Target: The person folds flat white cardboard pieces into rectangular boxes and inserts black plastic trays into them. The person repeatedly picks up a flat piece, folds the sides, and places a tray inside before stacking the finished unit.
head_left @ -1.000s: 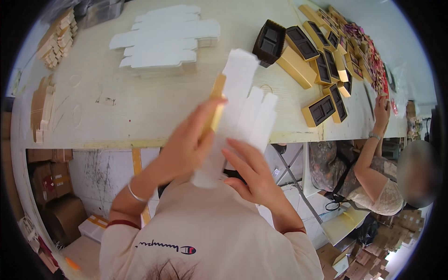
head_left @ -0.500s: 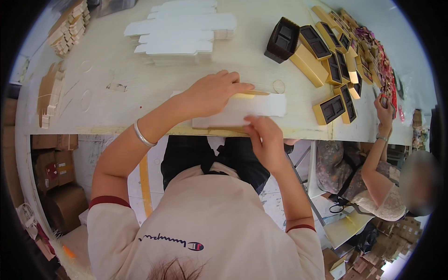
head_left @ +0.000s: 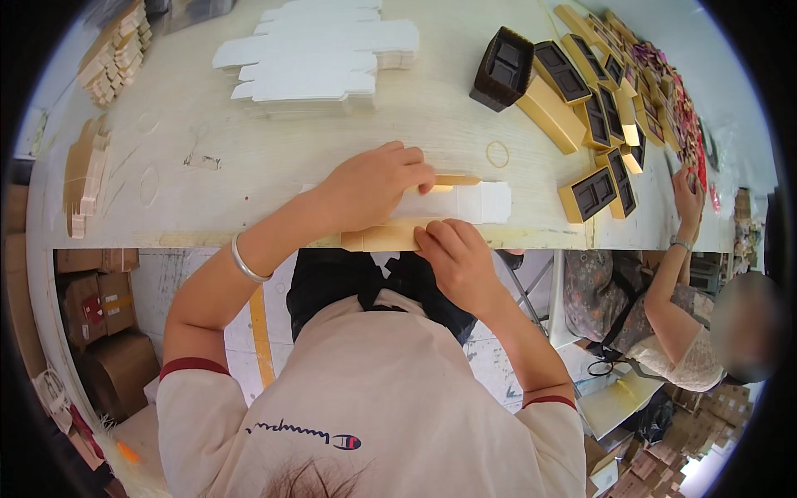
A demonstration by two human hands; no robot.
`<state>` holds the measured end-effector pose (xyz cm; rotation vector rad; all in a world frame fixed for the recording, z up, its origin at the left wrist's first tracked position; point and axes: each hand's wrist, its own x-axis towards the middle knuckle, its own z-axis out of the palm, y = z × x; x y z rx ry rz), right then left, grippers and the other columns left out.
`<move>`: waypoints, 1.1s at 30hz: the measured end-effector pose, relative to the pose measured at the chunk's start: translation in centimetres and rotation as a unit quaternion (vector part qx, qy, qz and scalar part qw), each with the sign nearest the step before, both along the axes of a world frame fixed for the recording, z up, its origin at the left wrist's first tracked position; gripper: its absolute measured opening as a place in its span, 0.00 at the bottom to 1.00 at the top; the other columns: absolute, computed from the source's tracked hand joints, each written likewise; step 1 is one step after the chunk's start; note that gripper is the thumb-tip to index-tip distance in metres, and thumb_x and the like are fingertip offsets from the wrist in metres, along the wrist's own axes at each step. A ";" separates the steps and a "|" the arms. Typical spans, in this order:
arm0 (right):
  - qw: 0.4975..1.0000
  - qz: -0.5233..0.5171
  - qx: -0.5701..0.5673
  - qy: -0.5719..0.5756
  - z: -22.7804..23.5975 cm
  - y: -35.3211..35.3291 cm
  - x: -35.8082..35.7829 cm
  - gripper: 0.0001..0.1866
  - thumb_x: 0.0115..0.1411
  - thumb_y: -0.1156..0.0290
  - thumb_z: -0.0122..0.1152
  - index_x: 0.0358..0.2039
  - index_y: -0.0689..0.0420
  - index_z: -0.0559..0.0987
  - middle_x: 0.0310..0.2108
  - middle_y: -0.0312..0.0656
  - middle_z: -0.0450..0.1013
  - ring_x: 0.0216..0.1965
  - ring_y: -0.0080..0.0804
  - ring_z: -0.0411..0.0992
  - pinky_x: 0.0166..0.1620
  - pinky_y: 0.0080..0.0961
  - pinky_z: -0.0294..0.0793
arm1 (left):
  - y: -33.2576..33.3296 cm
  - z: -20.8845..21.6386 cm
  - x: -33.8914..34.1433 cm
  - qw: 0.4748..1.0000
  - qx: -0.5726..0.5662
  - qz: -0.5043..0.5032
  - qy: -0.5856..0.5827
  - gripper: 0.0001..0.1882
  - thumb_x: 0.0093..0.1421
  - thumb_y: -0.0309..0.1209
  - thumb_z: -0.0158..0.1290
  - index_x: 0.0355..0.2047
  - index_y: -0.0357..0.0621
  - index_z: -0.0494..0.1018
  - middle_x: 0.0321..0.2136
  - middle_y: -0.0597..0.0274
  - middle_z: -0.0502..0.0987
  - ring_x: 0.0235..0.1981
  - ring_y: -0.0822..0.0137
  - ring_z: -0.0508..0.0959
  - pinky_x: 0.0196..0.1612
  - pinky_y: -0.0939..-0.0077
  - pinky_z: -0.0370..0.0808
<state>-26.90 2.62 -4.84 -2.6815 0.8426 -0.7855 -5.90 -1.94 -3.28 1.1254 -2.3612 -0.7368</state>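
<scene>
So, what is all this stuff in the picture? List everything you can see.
Carton blank: one, white and gold, near table edge
Stacked flat cartons: one stack, white, far side
Gold boxes: many, gold with dark inserts, right
Plastic trays: one stack, dark brown, left of gold boxes
Rubber band: one, tan, beyond the blank
Table: one, off-white, centre
Cardboard boxes: many, brown, under table and lower right
Co-worker: one, patterned clothes, right
T-shirt: one, cream, on the person
Bracelet: one, silver, left wrist
Left hand: one, bare, on the blank
Right hand: one, bare, at its near flap
</scene>
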 end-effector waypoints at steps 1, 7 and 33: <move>1.000 0.006 0.026 -0.005 0.5 -0.3 0.1 0.07 0.49 0.78 0.59 0.31 0.61 0.75 0.35 0.41 0.69 0.39 0.39 0.69 0.38 0.31 0.70 | 0.0 -0.1 0.2 1.000 -0.003 -0.013 -0.013 0.06 0.56 0.21 0.49 0.33 0.45 0.72 0.38 0.64 0.73 0.39 0.58 0.70 0.42 0.66 0.70; 0.985 -0.026 0.146 0.084 2.2 -4.1 1.1 0.02 0.53 0.76 0.57 0.27 0.60 0.76 0.28 0.44 0.72 0.34 0.43 0.73 0.34 0.35 0.72 | 1.8 2.2 0.9 0.998 -0.036 -0.020 -0.054 0.07 0.53 0.30 0.58 0.31 0.42 0.77 0.47 0.64 0.73 0.39 0.59 0.70 0.44 0.68 0.70; 0.978 0.043 0.190 -0.072 1.8 -2.2 -1.0 0.12 0.45 0.75 0.70 0.29 0.59 0.74 0.37 0.42 0.65 0.38 0.40 0.68 0.40 0.33 0.71 | 3.2 2.6 1.8 0.995 -0.062 -0.080 -0.025 0.16 0.46 0.25 0.64 0.36 0.39 0.75 0.55 0.57 0.64 0.38 0.60 0.74 0.39 0.70 0.76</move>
